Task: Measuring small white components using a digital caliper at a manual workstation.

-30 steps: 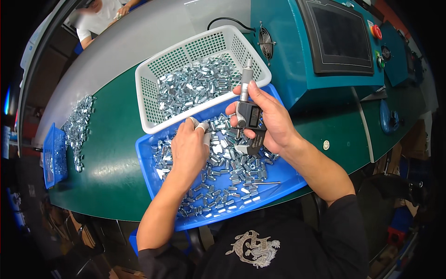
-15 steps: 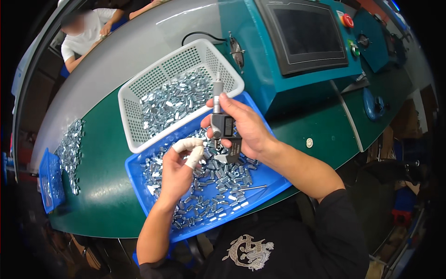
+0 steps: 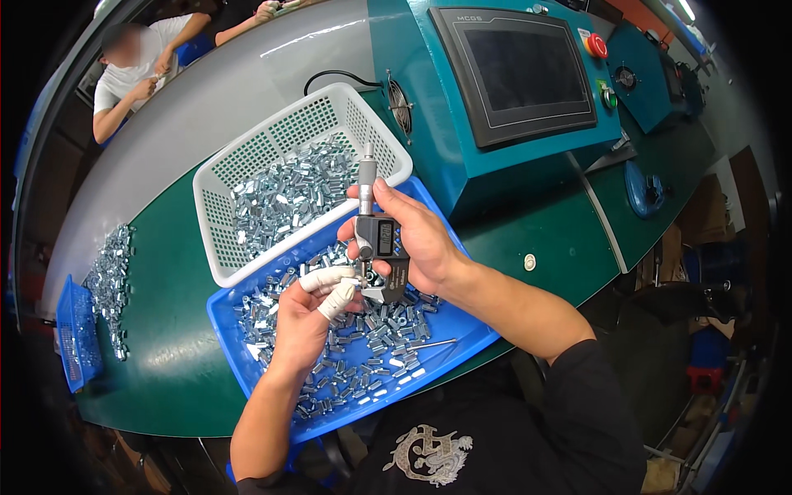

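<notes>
My right hand (image 3: 422, 247) grips a digital micrometer (image 3: 369, 233), dark-bodied with a lit display and a silver barrel pointing away from me. White coverings wrap the thumb and forefinger of my left hand (image 3: 299, 326). Those two fingertips pinch a small silver metal part (image 3: 357, 283) at the micrometer's jaws; whether the jaws touch it I cannot tell. Both hands are above a blue tray (image 3: 460, 337) holding many loose metal parts (image 3: 388, 334) of a similar look. Just beyond it, a white perforated basket (image 3: 216, 239) contains more of these parts.
A thin metal rod (image 3: 433, 343) lies in the tray. Left on the green table are a pile of parts (image 3: 111, 276) and a small blue basket (image 3: 78, 330). Behind my right hand stands a teal machine with a screen (image 3: 524, 70). Another person (image 3: 153, 62) sits across the table.
My left fingertips have come to the micrometer's jaws, and the small metal part now shows between them. The whole view has shifted slightly. The person opposite has raised their hands.
</notes>
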Action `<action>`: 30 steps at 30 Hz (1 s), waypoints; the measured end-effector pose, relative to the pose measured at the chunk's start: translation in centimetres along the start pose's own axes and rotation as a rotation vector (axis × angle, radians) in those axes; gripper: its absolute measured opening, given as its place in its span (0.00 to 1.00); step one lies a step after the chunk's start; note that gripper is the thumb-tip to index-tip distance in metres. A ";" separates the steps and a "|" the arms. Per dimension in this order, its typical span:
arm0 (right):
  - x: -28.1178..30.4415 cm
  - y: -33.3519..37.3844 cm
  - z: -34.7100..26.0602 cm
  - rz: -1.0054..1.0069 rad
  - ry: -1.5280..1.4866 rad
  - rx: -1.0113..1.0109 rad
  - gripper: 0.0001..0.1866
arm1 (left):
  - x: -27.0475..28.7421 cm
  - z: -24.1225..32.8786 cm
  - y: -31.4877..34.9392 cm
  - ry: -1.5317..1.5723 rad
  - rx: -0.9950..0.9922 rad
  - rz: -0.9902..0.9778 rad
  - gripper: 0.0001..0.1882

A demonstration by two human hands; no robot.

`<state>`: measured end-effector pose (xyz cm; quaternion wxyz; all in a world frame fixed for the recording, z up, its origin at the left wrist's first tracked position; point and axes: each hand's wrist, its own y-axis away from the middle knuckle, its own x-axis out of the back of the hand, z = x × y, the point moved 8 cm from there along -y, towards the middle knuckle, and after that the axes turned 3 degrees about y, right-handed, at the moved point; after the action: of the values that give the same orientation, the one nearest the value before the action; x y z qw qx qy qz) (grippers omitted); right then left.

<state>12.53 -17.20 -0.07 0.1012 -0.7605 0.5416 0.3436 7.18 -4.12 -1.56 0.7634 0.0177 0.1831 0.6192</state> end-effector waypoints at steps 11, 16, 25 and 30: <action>-0.3 0.3 -0.3 -0.022 0.005 0.007 0.25 | -0.5 -0.3 0.0 0.091 0.030 -0.034 0.12; 0.0 0.3 -0.3 0.005 -0.003 0.006 0.23 | -0.7 -0.3 -0.1 0.107 0.032 -0.051 0.12; -0.3 0.1 -0.2 0.008 0.051 0.025 0.18 | -0.3 -0.4 0.0 0.065 0.033 -0.051 0.14; 0.0 0.3 -0.3 0.029 0.031 0.039 0.19 | -0.5 -0.9 -0.3 0.102 0.039 -0.061 0.13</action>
<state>12.38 -17.49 0.23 0.1026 -0.7557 0.5607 0.3225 7.08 -4.87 -2.29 0.7712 -0.0047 0.2342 0.5919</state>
